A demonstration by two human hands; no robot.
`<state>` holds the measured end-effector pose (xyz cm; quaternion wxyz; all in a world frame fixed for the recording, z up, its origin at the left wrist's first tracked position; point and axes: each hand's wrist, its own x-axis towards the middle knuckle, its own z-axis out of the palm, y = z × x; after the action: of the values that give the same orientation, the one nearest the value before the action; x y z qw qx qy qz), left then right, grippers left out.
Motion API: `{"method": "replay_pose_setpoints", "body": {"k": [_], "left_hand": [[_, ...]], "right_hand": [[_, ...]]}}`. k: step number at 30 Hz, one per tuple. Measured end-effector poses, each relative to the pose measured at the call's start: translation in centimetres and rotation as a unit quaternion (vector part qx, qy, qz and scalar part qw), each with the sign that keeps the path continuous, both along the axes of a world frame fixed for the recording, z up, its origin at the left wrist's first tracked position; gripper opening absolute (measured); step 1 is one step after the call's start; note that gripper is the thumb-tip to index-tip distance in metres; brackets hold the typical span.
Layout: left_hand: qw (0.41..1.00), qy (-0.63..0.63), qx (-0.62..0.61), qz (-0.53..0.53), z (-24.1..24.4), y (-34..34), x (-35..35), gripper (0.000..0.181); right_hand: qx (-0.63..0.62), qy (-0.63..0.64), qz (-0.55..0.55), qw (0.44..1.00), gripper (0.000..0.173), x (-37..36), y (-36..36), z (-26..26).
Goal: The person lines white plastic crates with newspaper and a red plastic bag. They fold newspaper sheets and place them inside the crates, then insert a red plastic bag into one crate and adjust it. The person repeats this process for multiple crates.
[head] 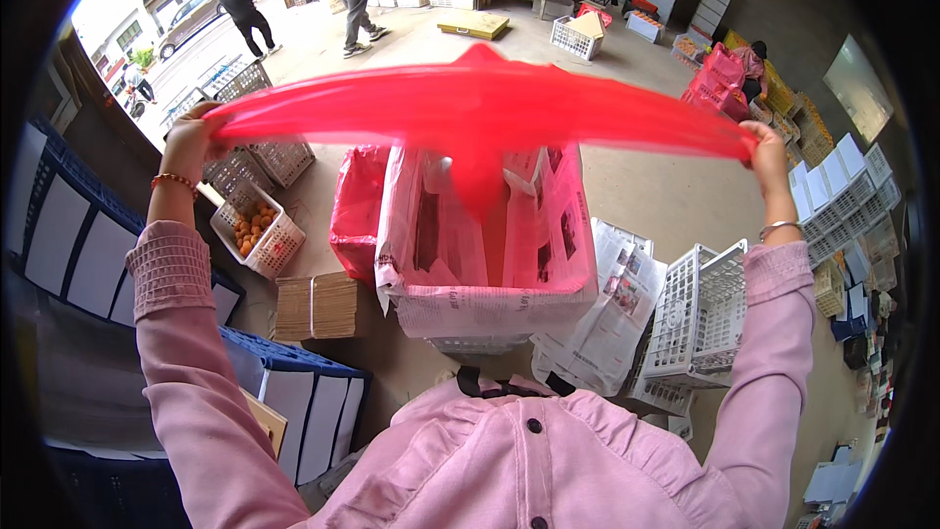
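Note:
A red plastic bag (470,99) is stretched wide and blurred between my hands, above the far part of a crate (492,308) lined with newspaper. My left hand (197,134) grips one end of the bag, and my right hand (760,143) grips the other. The bag's middle hangs down in a point over the crate's inside. Left of that crate stands a container lined with red plastic (358,213). Sheets of newspaper (606,308) lie to the crate's right, beside a white plastic basket (694,308).
Orange fruit (253,226) fills part of a white basket on the left. A strapped cardboard stack (316,306) stands nearer me, with blue crates (308,397) beside it. Stacked white baskets (844,184) stand at right. Another person (750,66) is at the far right; others are near the doorway.

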<state>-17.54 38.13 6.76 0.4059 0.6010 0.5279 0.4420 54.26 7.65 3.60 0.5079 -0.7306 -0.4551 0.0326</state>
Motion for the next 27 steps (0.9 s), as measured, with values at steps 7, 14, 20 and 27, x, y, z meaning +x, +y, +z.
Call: {"method": "replay_pose_setpoints", "body": {"k": [7, 14, 20, 27], "left_hand": [[0.906, -0.397, -0.139, 0.044, -8.2, 2.3, -2.8, 0.022], [0.963, -0.241, -0.097, 0.078, -9.8, -1.2, -2.1, 0.017], [0.981, 0.136, -0.070, 0.119, -13.1, -1.5, -1.4, 0.026], [0.700, 0.524, 0.444, -0.195, -12.7, -7.3, 11.8, 0.070]], "right_hand": [[0.276, 0.610, -0.029, 0.743, 0.016, 7.9, 3.6, -6.6], [0.134, 0.343, -0.038, 0.929, 0.023, 3.9, 1.3, -7.6], [-0.136, 0.068, 0.021, 0.988, 0.031, -1.3, 1.2, -11.5], [-0.067, 0.129, 0.025, 0.989, 0.016, -3.0, 4.0, -12.6]]}}
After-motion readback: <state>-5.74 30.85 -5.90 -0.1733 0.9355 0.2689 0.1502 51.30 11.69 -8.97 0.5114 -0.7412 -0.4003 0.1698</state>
